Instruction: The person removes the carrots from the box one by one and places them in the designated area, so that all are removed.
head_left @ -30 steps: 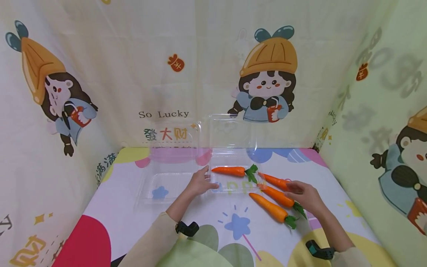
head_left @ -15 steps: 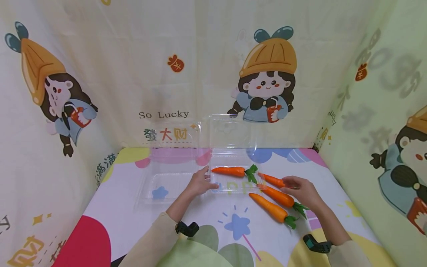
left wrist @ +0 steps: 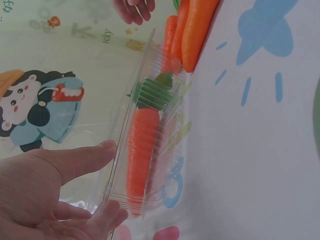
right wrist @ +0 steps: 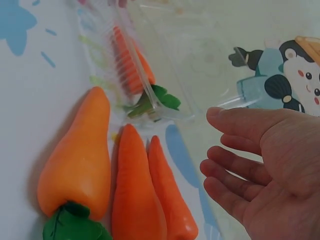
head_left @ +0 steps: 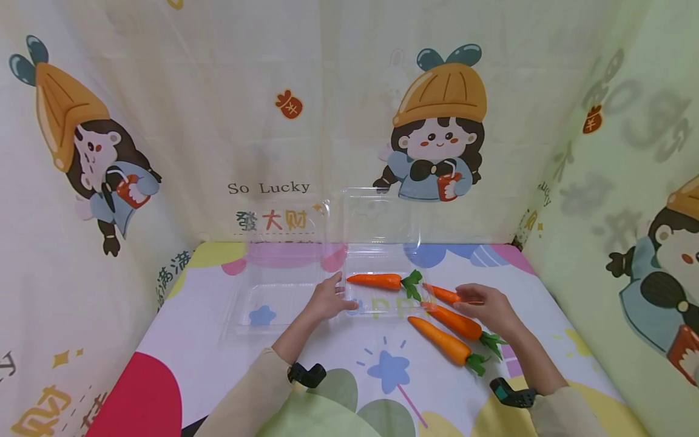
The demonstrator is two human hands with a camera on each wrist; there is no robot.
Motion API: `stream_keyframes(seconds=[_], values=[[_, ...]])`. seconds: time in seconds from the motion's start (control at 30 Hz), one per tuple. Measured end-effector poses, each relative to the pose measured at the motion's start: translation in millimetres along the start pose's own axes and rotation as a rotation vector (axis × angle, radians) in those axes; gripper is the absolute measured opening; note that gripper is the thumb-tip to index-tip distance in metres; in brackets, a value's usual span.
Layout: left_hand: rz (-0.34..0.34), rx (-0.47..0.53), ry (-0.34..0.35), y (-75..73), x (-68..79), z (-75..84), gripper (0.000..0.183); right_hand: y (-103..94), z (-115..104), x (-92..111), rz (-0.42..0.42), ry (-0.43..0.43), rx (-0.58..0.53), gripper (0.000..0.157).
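Observation:
A clear plastic clamshell box [head_left: 382, 309], its lid [head_left: 382, 218] raised at the back, stands mid-table. One carrot [head_left: 377, 280] with a green top lies in it. My left hand [head_left: 327, 298] is at the box's left end, thumb stretched out, fingers touching its rim in the left wrist view. Three carrots lie right of the box: a near one [head_left: 441, 340], a middle one [right wrist: 135, 195] and a thinner far one [right wrist: 170, 195]. Over the far one hovers my right hand [head_left: 488, 309], fingers loosely bent and apart from the carrots in the right wrist view; it holds nothing.
To the left stands a second clear clamshell box [head_left: 295, 325], also with its lid up; I see nothing inside. A printed cloth [head_left: 360, 127] hangs behind and at both sides. Patterned cloth [head_left: 355, 346] covers the table.
My right hand has shifted slightly left and up over the far carrot. The left hand, the boxes and the carrots stay practically where they were.

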State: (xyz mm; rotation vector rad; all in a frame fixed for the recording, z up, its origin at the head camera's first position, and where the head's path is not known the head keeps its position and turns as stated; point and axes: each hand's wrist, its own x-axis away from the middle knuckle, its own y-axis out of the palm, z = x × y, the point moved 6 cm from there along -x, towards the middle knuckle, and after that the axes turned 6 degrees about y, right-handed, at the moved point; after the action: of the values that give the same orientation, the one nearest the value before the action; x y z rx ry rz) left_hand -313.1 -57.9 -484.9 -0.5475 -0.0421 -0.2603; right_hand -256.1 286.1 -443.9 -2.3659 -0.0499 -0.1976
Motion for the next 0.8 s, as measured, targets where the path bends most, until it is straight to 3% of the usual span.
stream_keyframes(seconds=[0.8], values=[[0.014, -0.013, -0.001, 1.1, -2.8, -2.2, 0.092, 13.3, -24.5, -11.1, -0.027, -0.044, -0.021, 0.042]])
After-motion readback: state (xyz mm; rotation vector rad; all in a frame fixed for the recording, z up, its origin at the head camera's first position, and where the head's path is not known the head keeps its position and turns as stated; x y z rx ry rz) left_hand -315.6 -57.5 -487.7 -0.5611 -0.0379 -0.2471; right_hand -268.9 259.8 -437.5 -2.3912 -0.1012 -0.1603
